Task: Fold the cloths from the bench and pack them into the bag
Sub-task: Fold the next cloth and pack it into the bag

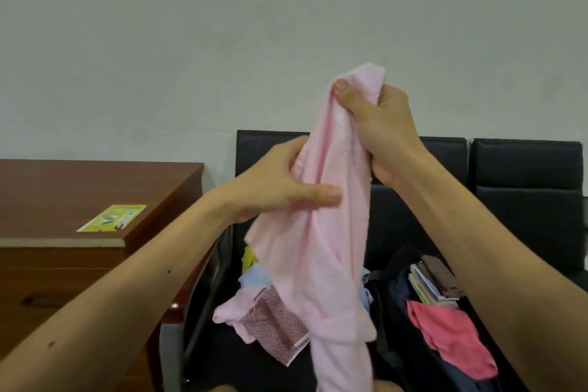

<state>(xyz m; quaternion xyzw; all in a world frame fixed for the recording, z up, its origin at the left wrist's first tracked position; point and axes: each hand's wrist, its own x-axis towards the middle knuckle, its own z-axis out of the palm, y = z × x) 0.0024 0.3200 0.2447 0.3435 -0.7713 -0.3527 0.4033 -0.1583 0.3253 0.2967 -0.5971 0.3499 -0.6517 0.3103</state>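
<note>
Holding pink cloth [331, 232] aloft, both hands gripping; no legible writing

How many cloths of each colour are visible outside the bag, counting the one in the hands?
Pale pink: 2, the pink towel held up by both hands and a pink cloth on the bench
Light blue: 1, blue cloth
Yellow: 1, yellow cloth
Patterned reddish: 1, patterned cloth
Total: 5
</note>
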